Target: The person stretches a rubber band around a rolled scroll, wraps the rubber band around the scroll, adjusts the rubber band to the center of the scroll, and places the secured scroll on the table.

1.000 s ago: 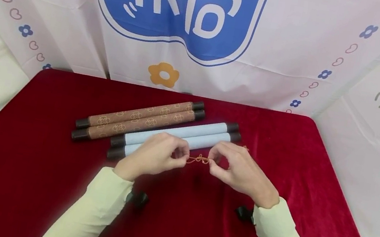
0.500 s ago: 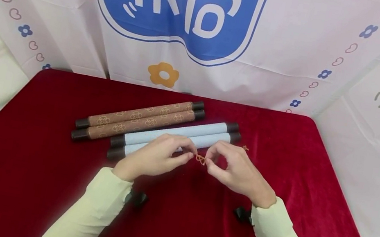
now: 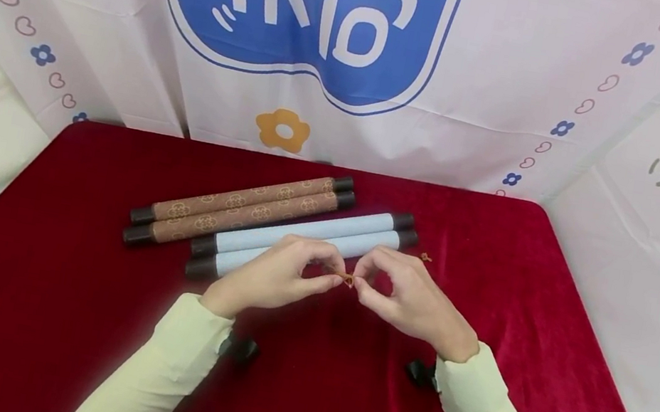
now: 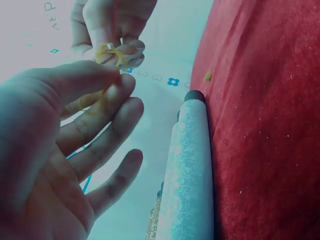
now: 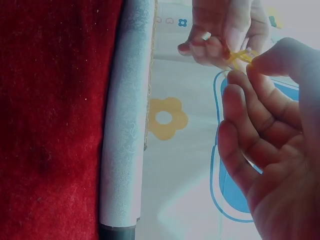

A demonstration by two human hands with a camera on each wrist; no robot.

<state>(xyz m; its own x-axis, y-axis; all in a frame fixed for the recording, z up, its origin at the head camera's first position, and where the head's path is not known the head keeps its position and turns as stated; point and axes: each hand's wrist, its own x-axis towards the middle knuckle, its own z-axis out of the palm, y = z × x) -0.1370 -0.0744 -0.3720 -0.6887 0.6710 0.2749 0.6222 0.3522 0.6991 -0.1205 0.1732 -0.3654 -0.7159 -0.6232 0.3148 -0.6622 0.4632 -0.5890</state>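
A thin orange-brown cord (image 3: 348, 279), looped into a loose knot, is held between the fingertips of both hands above the table. My left hand (image 3: 277, 273) pinches it with thumb and index finger. From the other side my right hand (image 3: 412, 298) pinches it too, the fingertips nearly meeting. In the left wrist view the cord (image 4: 112, 54) shows yellowish loops with a small pale bit. Much of it hides behind the fingers. Just beyond the hands lie two light blue scrolls (image 3: 307, 228) with dark end knobs, partly covered by the left hand.
Two brown patterned scrolls (image 3: 242, 205) lie side by side behind the blue ones. A small knotted yellow-brown piece (image 3: 425, 257) rests right of the blue scrolls' ends. Red velvet cloth (image 3: 490, 260) covers the table, and a printed white curtain (image 3: 486, 79) hangs behind it.
My left hand has moved right, closing the gap to the right hand. The stretch of cord showing between the fingertips is shorter, its loops now mostly hidden. The scrolls have stayed put.
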